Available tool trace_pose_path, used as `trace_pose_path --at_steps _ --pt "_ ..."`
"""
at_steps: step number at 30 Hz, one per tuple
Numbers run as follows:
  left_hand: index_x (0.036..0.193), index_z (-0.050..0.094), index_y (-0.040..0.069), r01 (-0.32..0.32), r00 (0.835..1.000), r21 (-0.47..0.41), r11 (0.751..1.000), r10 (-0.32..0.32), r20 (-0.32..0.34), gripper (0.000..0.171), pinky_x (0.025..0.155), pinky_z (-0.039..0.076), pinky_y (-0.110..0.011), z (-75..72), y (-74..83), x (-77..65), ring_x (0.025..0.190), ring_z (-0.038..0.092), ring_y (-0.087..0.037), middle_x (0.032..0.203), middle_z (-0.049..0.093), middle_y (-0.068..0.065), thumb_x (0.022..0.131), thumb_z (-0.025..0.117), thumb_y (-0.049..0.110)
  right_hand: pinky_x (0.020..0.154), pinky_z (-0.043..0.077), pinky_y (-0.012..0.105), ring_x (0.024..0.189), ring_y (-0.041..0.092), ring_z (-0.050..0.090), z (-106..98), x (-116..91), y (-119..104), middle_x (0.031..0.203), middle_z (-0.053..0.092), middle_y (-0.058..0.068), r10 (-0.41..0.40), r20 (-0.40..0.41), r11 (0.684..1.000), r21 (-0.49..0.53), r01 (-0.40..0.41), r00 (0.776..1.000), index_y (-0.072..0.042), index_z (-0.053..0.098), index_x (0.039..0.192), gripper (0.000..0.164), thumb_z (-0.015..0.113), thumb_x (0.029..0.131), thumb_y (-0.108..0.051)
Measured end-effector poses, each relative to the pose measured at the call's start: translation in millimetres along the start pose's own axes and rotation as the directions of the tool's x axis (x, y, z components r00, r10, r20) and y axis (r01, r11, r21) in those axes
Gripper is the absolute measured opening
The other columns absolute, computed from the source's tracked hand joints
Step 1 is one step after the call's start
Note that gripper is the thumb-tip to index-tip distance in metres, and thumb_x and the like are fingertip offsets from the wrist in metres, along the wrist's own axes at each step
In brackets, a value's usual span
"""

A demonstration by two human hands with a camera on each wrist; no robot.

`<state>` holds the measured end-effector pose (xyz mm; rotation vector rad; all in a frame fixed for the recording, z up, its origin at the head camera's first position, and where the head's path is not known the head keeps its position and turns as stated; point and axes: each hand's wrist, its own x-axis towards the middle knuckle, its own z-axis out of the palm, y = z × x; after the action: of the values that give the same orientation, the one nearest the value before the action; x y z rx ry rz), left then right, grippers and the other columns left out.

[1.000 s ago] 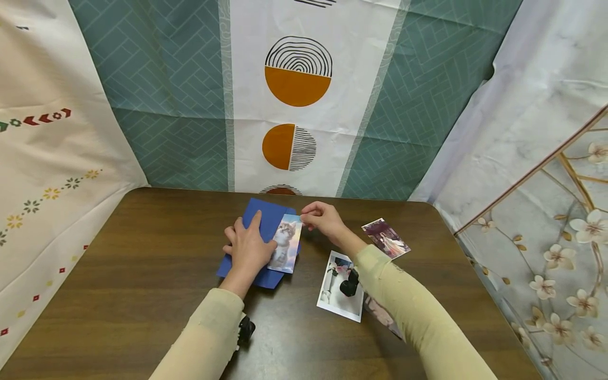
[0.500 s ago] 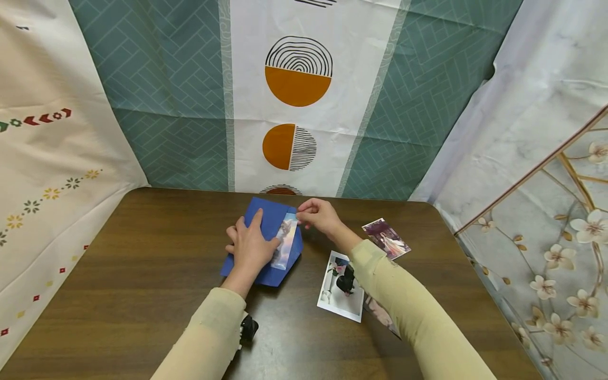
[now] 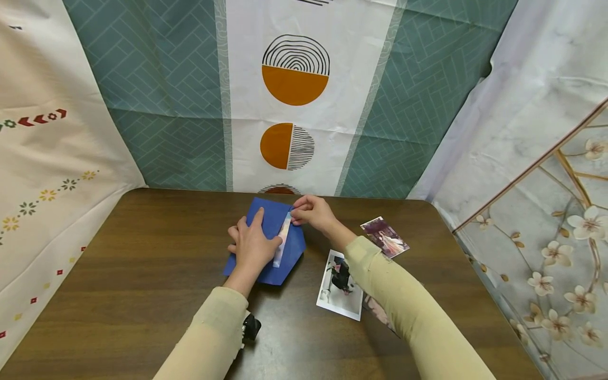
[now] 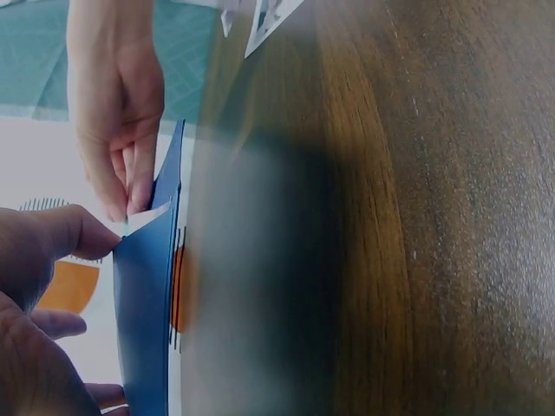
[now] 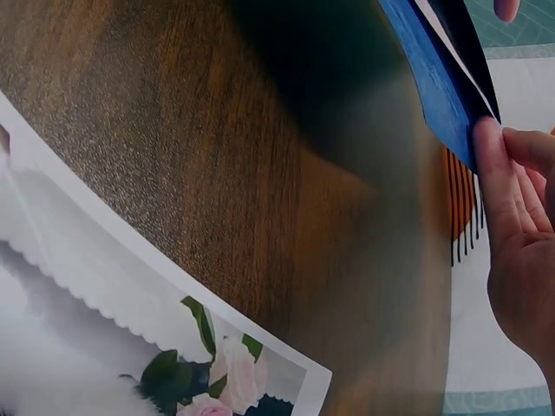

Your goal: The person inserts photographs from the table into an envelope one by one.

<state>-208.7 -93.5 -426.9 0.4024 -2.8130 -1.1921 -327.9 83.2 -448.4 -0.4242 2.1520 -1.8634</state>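
Note:
A blue paper envelope lies toward the back of the wooden table, its pointed flap folded out to the right. My left hand rests on it with spread fingers, the thumb right at the edge of the opening. A kitten photo sits mostly inside, and only a narrow pale strip shows between pocket and flap. My right hand pinches the photo's far corner between thumb and fingertips. In the left wrist view, the envelope stands out edge-on with the right fingers at its mouth.
To the right lie a white-bordered flower photo and a dark-toned photo farther back. Another photo is partly covered by the right sleeve. Patterned cloths hang behind the table and along both sides.
The kitten photo has slid left into the envelope, from nearly its whole picture showing to a thin strip. My right hand has moved slightly left with it; more of the flap shows.

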Motion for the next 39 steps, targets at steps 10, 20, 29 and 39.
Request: trace_pose_path --at_steps 10,20,29,39 --pt "0.168 0.038 0.018 -0.005 1.0 -0.008 1.0 0.005 -0.014 0.088 0.106 0.028 -0.08 2.2 1.7 -1.9 0.148 0.019 -0.055 0.167 0.025 -0.032 0.093 0.082 0.03 0.073 0.064 0.033 0.071 0.015 0.076 5.6 2.5 2.7 0.085 0.075 0.011 0.041 -0.046 0.997 0.068 -0.037 0.998 0.011 0.063 0.11 0.016 0.071 0.096 0.012" --pt "0.166 0.041 0.013 -0.007 0.999 -0.006 1.0 0.006 -0.032 0.086 0.106 0.029 -0.079 4.5 -0.8 -1.5 0.149 0.018 -0.055 0.167 0.025 -0.033 0.092 0.081 0.029 0.077 0.064 0.033 0.078 0.017 0.077 5.9 0.0 2.6 0.096 0.077 0.016 0.068 -0.039 0.991 0.122 -0.063 0.997 0.011 0.062 0.119 0.02 0.069 0.099 0.008" --pt "0.164 0.042 0.007 -0.009 1.0 0.021 1.0 0.009 -0.022 0.084 0.105 0.03 -0.079 4.1 0.9 -1.8 0.149 0.018 -0.054 0.167 0.025 -0.032 0.093 0.08 0.031 0.08 0.065 0.039 0.087 0.02 0.079 -0.1 -5.7 -7.5 0.11 0.077 0.028 0.016 0.014 1.0 0.016 -0.016 1.0 0.014 0.063 0.121 0.023 0.068 0.101 0.004" --pt "0.163 0.043 0.003 -0.006 1.0 0.036 0.999 0.006 -0.021 0.083 0.106 0.029 -0.079 4.4 3.4 -0.8 0.149 0.018 -0.054 0.167 0.024 -0.032 0.094 0.079 0.032 0.077 0.064 0.033 0.082 0.018 0.079 -0.7 -4.8 -3.2 0.1 0.079 0.017 0.076 -0.014 0.982 0.172 -0.073 0.997 0.01 0.062 0.12 0.021 0.068 0.1 0.007"
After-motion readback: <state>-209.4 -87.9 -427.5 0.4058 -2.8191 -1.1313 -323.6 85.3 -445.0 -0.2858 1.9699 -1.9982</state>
